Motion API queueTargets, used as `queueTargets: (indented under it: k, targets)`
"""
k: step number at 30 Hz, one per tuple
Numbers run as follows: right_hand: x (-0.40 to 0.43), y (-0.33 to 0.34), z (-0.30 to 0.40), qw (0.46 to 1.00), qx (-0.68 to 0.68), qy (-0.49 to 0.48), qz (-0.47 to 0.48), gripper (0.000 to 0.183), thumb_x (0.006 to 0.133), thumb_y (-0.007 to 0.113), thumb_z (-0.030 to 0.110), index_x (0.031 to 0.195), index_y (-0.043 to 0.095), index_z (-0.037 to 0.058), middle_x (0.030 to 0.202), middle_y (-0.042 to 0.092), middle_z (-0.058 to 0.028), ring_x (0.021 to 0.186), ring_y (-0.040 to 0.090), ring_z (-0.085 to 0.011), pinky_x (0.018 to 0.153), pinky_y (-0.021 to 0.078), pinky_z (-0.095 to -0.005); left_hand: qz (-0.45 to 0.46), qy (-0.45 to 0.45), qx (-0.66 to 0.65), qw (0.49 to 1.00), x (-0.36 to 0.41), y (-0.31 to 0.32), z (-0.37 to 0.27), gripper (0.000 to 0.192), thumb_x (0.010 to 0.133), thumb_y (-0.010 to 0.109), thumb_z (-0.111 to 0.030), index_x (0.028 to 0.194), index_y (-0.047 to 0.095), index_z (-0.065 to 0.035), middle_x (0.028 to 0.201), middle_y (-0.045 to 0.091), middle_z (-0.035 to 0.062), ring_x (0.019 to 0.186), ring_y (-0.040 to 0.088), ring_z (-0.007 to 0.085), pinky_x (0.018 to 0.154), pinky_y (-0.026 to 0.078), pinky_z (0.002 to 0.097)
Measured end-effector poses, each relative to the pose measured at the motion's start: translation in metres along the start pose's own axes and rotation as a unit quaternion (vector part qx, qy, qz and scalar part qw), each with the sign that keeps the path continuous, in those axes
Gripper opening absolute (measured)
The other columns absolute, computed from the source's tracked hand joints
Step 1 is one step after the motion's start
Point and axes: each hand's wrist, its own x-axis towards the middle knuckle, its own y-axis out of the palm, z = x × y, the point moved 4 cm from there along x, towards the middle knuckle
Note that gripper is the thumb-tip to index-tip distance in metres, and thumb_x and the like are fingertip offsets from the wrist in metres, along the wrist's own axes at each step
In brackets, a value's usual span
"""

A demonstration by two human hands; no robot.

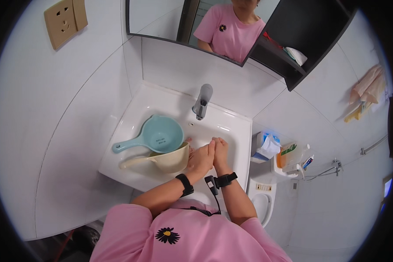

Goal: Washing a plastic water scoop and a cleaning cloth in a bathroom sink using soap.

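My left hand (pixel 201 159) and my right hand (pixel 220 151) meet over the white washbasin (pixel 240 131), touching along the thumb side. Both have fingers bent, and what lies between the palms is hidden. A small pinkish patch (pixel 190 147) shows beside my left hand, too unclear to name. Close to that hand, a cream plastic water ladle (pixel 172 163) leans on its side in the basin. Partly over it sits a light blue plastic water ladle (pixel 163 134), bearing writing inside, its handle pointing left. A chrome faucet (pixel 203 101) stands beyond my hands.
A mirror cabinet (pixel 157 19) with an open black shelf (pixel 278 52) hangs above. Right of the basin are a tissue pack (pixel 268 144), several bottles (pixel 290 157) and a toilet (pixel 265 199). Cloths (pixel 368 85) hang at the right; a wall socket (pixel 64 23) is at upper left.
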Motion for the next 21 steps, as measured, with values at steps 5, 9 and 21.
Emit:
queueTargets:
  k: [5,9,21]
  targets:
    - [-0.038,0.017,-0.01,0.999,-0.008,-0.034,0.009,0.032,0.089,0.052,0.017,0.06,0.043,0.0051,0.058,0.045,0.0003,0.055,0.037,-0.0086,0.05,0.0325,-0.0287,-0.017,-0.063,0.056,0.996,0.027,-0.012,0.022,0.059,0.099,0.025,-0.04,0.074,0.063,-0.0023,0.069,0.064,0.0189,0.07,0.062,0.0381,0.072,0.047,0.0471]
    - [0.009,-0.007,-0.015,0.993,-0.1,-0.055,-0.02,0.037,0.089,0.051,0.022,0.062,0.049,-0.0036,0.054,0.049,-0.0108,0.052,0.042,-0.0173,0.052,0.0377,-0.0379,0.006,0.063,0.151,0.986,-0.005,0.011,-0.004,0.061,0.099,0.023,-0.039,0.078,0.064,0.0004,0.077,0.064,0.0235,0.076,0.062,0.0404,0.078,0.048,0.0441]
    - [0.0,0.002,-0.009,0.995,-0.087,-0.035,-0.016,0.034,0.089,0.051,0.021,0.065,0.054,-0.0031,0.058,0.053,-0.015,0.051,0.047,-0.0216,0.052,0.0393,-0.0388,0.046,0.013,0.065,0.997,0.021,0.014,0.034,0.064,0.097,0.025,-0.045,0.086,0.067,0.0021,0.077,0.065,0.024,0.084,0.062,0.0415,0.078,0.047,0.0475]
